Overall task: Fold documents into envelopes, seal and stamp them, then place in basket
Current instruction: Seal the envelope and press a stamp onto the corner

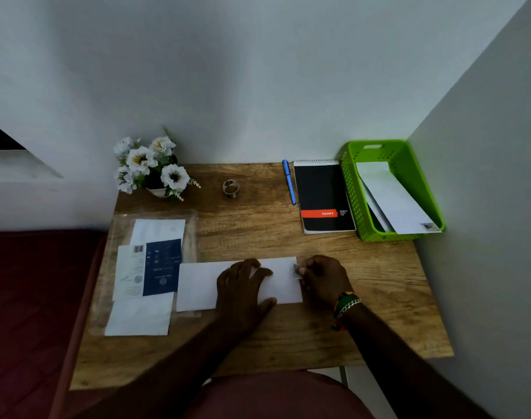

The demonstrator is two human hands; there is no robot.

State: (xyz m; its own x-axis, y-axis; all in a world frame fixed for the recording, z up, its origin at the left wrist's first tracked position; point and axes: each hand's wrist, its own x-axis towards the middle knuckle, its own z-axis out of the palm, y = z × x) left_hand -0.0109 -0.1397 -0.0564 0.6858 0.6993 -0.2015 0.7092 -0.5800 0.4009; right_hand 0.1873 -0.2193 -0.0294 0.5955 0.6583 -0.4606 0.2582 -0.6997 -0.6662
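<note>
Stamp [296, 270] pinched by right hand [323, 279] at envelope [197, 285] corner, left hand [243, 285] flat on envelope

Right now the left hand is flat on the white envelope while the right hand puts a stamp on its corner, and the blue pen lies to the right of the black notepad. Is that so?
Not quite. In the head view the blue pen lies to the left of the black notepad, not the right. The rest holds: the left hand rests on the white envelope and the right hand pinches a stamp at its corner.
</note>
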